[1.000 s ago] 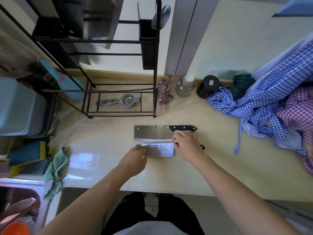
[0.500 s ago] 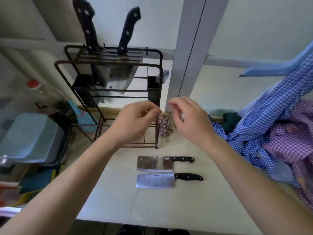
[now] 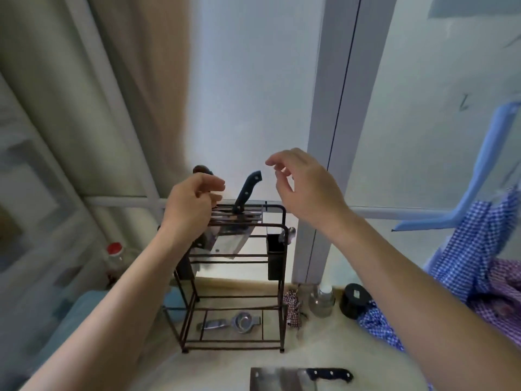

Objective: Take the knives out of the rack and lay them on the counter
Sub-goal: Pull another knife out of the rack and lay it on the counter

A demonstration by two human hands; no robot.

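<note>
Black knife handle upright in rack, between both raised hands

2 knives in rack, 1 cleaver on counter, 2 hands

Knife rack: dark metal wire frame, upright on the counter against the wall, slotted top tier, open shelves below.

Black-handled knife: riveted handle tilted up to the right, standing in the top slots; its broad steel blade hangs beneath the slots.

Second knife: dark handle end showing at the left of the top tier, the rest hidden behind a hand.

Cleaver: flat on the pale counter in front of the rack, wide steel blade to the left, black riveted handle pointing right; partly cut off by the bottom edge.
</note>
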